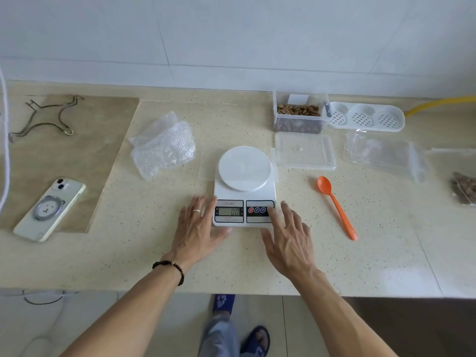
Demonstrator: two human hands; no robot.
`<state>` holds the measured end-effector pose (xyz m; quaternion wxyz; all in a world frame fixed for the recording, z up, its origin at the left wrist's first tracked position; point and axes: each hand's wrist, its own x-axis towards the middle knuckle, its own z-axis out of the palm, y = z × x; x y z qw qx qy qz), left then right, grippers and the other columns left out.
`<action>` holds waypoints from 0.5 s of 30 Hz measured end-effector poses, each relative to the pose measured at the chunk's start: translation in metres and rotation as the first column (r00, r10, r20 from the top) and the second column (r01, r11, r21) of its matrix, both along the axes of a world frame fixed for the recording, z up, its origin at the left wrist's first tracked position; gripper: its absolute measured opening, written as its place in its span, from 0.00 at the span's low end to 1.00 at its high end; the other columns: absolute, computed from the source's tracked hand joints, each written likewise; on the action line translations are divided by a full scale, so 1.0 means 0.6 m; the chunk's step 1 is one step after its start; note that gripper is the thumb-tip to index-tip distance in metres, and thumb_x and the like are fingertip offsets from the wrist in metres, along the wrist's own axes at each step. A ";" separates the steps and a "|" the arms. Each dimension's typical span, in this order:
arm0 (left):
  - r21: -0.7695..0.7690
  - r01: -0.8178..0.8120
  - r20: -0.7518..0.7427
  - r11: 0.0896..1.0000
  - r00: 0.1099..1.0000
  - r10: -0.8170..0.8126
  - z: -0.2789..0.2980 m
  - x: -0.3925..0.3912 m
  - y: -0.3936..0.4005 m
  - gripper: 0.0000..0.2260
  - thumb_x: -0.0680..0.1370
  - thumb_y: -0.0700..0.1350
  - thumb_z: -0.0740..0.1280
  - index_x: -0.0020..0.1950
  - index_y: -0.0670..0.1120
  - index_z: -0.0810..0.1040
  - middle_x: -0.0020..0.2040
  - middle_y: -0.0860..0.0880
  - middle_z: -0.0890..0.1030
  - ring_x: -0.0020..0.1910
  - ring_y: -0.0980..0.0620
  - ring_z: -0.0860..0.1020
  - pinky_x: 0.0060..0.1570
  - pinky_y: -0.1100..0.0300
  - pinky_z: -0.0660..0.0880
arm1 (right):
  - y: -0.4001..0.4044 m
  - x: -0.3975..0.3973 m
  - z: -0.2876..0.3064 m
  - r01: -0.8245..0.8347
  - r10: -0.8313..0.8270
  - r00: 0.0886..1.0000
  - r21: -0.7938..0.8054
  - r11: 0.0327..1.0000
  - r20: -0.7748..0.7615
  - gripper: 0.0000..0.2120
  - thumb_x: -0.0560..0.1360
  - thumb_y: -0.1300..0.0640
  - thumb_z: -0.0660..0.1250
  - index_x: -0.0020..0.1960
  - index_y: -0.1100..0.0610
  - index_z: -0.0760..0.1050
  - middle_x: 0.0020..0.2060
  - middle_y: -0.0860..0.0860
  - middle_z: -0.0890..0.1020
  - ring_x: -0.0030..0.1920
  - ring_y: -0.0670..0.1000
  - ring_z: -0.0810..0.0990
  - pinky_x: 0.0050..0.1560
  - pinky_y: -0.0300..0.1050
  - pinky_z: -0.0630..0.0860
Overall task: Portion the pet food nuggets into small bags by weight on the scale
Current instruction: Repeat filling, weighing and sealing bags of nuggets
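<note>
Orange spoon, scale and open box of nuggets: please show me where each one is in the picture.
orange spoon (334,203): head view, on its handle.
scale (244,168): head view, on its round white platform.
box of nuggets (298,110): head view, on the brown nuggets inside.

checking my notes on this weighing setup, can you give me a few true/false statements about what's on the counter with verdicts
1. The scale platform has a bag on it. False: the platform is bare.
2. The orange spoon lies on the counter to the right of the scale. True.
3. The nugget container is closed. False: its lid lies on the counter in front of it.
4. The left hand holds the spoon. False: it rests beside the scale, empty.
5. The right hand has a finger at the scale's buttons. True.
</note>
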<state>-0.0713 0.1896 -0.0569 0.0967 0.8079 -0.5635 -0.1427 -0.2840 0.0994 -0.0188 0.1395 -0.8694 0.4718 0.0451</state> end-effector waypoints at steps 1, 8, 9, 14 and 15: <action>-0.010 -0.005 -0.008 1.000 1.000 0.005 -0.003 0.000 -0.001 0.43 0.71 0.72 0.49 0.79 0.47 0.51 0.77 0.44 0.58 0.77 0.44 0.51 0.73 0.40 0.55 | 0.001 0.000 -0.001 -0.008 0.008 1.000 0.005 1.000 -0.008 0.29 0.80 0.40 0.41 0.78 0.48 0.49 0.79 0.56 0.51 0.77 0.58 0.55 0.73 0.54 0.58; -0.020 -0.032 -0.058 0.999 0.998 0.031 -0.012 -0.005 0.003 0.42 0.71 0.71 0.45 0.80 0.50 0.45 0.79 0.47 0.54 0.78 0.45 0.47 0.75 0.44 0.44 | -0.001 0.009 -0.010 -0.049 0.049 0.998 0.003 0.999 -0.031 0.26 0.82 0.42 0.48 0.78 0.46 0.51 0.79 0.56 0.50 0.76 0.58 0.54 0.72 0.55 0.58; -0.016 -0.032 -0.061 0.999 0.998 0.031 -0.014 -0.005 0.002 0.42 0.71 0.71 0.44 0.80 0.50 0.44 0.79 0.47 0.53 0.79 0.46 0.46 0.75 0.44 0.43 | -0.001 0.011 -0.012 -0.044 0.044 0.999 -0.003 0.999 -0.027 0.25 0.82 0.42 0.49 0.78 0.45 0.53 0.79 0.56 0.51 0.76 0.58 0.55 0.72 0.55 0.59; 0.007 -0.032 -0.058 0.999 0.998 0.032 -0.013 -0.005 0.004 0.42 0.71 0.72 0.43 0.79 0.51 0.41 0.80 0.48 0.49 0.79 0.46 0.42 0.74 0.45 0.39 | -0.001 0.017 -0.014 -0.027 0.026 0.999 -0.016 1.000 -0.036 0.25 0.82 0.42 0.52 0.77 0.45 0.56 0.78 0.55 0.53 0.76 0.58 0.54 0.71 0.56 0.59; 0.013 -0.032 -0.060 0.999 0.998 0.032 -0.012 -0.006 0.005 0.41 0.72 0.71 0.45 0.79 0.51 0.41 0.80 0.48 0.49 0.79 0.47 0.42 0.75 0.45 0.39 | -0.002 0.017 -0.013 -0.025 0.024 0.999 -0.014 1.000 -0.037 0.25 0.81 0.42 0.53 0.77 0.45 0.56 0.78 0.55 0.53 0.76 0.57 0.54 0.71 0.56 0.59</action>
